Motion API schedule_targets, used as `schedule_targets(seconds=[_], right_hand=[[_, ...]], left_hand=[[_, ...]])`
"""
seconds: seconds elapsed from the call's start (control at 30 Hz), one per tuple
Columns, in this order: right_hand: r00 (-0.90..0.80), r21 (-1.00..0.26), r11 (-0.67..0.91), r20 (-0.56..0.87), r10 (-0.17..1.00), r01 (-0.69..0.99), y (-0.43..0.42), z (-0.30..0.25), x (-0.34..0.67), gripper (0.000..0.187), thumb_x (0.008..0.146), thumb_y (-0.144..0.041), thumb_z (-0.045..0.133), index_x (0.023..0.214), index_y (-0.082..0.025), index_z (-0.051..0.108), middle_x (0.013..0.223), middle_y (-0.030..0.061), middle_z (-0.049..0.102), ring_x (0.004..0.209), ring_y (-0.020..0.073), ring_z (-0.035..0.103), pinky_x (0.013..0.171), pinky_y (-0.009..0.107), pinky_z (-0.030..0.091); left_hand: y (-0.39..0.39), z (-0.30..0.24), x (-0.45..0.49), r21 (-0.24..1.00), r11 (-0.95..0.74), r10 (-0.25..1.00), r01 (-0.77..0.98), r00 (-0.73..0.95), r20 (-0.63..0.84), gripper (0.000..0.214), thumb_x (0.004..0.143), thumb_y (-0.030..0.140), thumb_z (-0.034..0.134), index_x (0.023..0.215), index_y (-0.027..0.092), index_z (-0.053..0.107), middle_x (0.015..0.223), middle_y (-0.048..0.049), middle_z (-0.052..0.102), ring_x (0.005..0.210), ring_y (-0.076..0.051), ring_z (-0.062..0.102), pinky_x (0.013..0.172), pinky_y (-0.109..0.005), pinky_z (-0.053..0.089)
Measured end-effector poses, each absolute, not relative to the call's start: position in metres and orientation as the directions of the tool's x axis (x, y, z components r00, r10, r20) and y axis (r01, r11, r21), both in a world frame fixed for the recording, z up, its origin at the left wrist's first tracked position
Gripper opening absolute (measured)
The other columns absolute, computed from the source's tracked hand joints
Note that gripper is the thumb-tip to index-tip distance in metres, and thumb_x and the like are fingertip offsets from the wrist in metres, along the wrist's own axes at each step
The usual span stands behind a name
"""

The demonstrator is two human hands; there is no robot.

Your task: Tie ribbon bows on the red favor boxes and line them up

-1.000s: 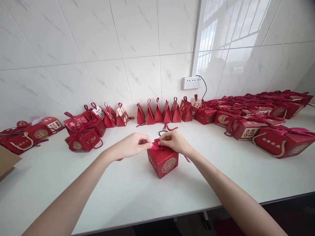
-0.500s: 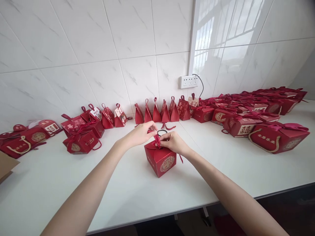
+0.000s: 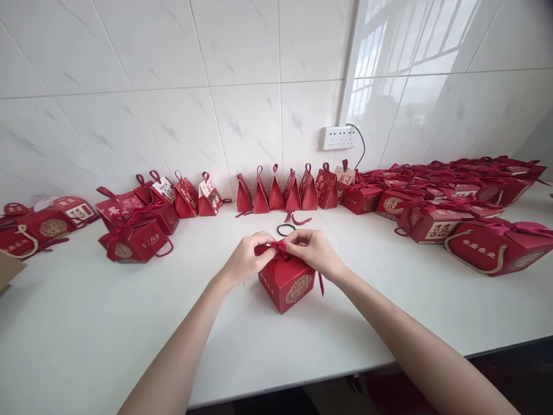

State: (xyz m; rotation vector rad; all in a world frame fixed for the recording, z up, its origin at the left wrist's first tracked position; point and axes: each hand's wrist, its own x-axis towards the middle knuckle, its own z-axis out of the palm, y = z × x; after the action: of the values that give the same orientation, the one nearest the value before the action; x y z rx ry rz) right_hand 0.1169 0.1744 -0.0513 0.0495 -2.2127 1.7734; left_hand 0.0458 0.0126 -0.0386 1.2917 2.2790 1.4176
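A small red gift box (image 3: 287, 285) with a gold round emblem stands on the white counter (image 3: 108, 323) in front of me. A dark red ribbon (image 3: 280, 248) is gathered on top of the box, and one end hangs down its right side. My left hand (image 3: 247, 258) pinches the ribbon from the left with closed fingers. From the right, my right hand (image 3: 314, 251) pinches the same ribbon. Both hands rest against the box's top.
Several red pouch-shaped boxes (image 3: 276, 193) line the tiled wall behind. More red boxes sit at the left (image 3: 133, 239) and fill the right side (image 3: 496, 245). A black hair tie (image 3: 286, 229) and loose ribbon lie behind the box. A wall socket (image 3: 337, 138) has a cable plugged in.
My left hand, raised with a ribbon end half a second ago, has come back down to the box top beside my right hand. The view has shifted slightly.
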Motion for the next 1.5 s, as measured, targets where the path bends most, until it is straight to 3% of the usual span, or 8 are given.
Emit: schedule_targets(seconds=[0.33,0.57,0.7,0.83,1.03,1.17,1.3,1.5], right_hand=[[-0.949,-0.950,0.252,0.238,0.209,-0.183,0.173,-0.049,0.122,0.013,0.070,-0.027,0.062,0.063,-0.016,0.058,0.067,0.0015,0.064,0.060,0.0109,0.057,0.055,0.022,0.044],[-0.979,-0.958,0.215,0.201,0.038,-0.188,0.190,-0.046,0.123,0.026,0.068,-0.040,0.071,0.073,-0.015,0.065,0.071,0.0027,0.066,0.064,0.0119,0.058,0.060,0.024,0.044],[-0.982,-0.966,0.172,0.185,-0.049,-0.190,0.197,-0.047,0.122,0.027,0.074,-0.042,0.066,0.078,-0.015,0.066,0.079,0.0042,0.067,0.068,0.0125,0.060,0.062,0.024,0.046],[-0.977,-0.953,0.236,0.207,0.045,-0.191,0.192,-0.047,0.123,0.022,0.076,-0.037,0.063,0.082,-0.015,0.063,0.075,0.0030,0.065,0.064,0.0120,0.058,0.058,0.024,0.045],[-0.912,-0.853,0.412,0.396,0.109,-0.321,0.187,-0.050,0.121,0.014,0.079,-0.031,0.057,0.076,-0.017,0.058,0.075,0.0016,0.062,0.066,0.0119,0.056,0.065,0.027,0.047],[-0.877,-0.798,0.413,0.481,-0.006,-0.440,0.194,-0.050,0.124,0.004,0.078,-0.021,0.054,0.077,-0.019,0.057,0.083,0.0019,0.060,0.076,0.0132,0.058,0.074,0.029,0.048],[-0.830,-0.667,0.524,0.535,-0.159,-0.530,0.202,-0.046,0.131,0.015,0.073,-0.008,0.050,0.069,-0.019,0.060,0.092,0.0047,0.057,0.089,0.0163,0.056,0.080,0.032,0.046],[-0.793,-0.544,0.639,0.583,-0.177,-0.544,0.202,-0.045,0.133,0.007,0.075,-0.014,0.061,0.073,-0.021,0.062,0.086,0.0035,0.058,0.085,0.0173,0.056,0.080,0.034,0.046]], left_hand=[[0.023,-0.049,0.055,0.898,0.101,0.656,0.429,-0.707,0.265,0.038,0.084,0.046,0.051,0.063,0.016,0.061,0.089,-0.0045,0.059,0.085,-0.016,0.055,0.077,-0.027,0.043],[0.026,-0.051,0.059,0.924,0.075,0.655,0.374,-0.717,0.237,0.037,0.083,0.044,0.052,0.065,0.015,0.064,0.096,-0.0055,0.057,0.089,-0.017,0.055,0.077,-0.026,0.043],[0.026,-0.052,0.059,0.939,0.063,0.672,0.338,-0.710,0.210,0.034,0.082,0.043,0.053,0.065,0.016,0.065,0.102,-0.0050,0.054,0.091,-0.017,0.055,0.077,-0.026,0.046],[0.026,-0.052,0.058,0.922,0.089,0.677,0.376,-0.702,0.221,0.036,0.082,0.043,0.052,0.062,0.017,0.065,0.113,-0.0057,0.054,0.095,-0.018,0.054,0.082,-0.028,0.046],[0.025,-0.053,0.057,0.891,0.112,0.691,0.440,-0.679,0.249,0.032,0.081,0.041,0.050,0.066,0.019,0.069,0.136,-0.0017,0.047,0.119,-0.023,0.042,0.100,-0.032,0.037],[0.025,-0.053,0.059,0.919,0.088,0.707,0.385,-0.673,0.215,0.030,0.081,0.040,0.051,0.066,0.020,0.069,0.138,-0.0006,0.044,0.122,-0.024,0.041,0.102,-0.035,0.037],[0.025,-0.053,0.059,0.939,0.066,0.710,0.338,-0.677,0.193,0.031,0.080,0.041,0.052,0.065,0.020,0.068,0.139,-0.0003,0.044,0.123,-0.024,0.041,0.102,-0.035,0.037],[0.026,-0.055,0.056,0.965,0.030,0.709,0.260,-0.686,0.163,0.032,0.077,0.041,0.055,0.057,0.019,0.065,0.124,-0.0044,0.058,0.120,-0.025,0.046,0.099,-0.034,0.040]])
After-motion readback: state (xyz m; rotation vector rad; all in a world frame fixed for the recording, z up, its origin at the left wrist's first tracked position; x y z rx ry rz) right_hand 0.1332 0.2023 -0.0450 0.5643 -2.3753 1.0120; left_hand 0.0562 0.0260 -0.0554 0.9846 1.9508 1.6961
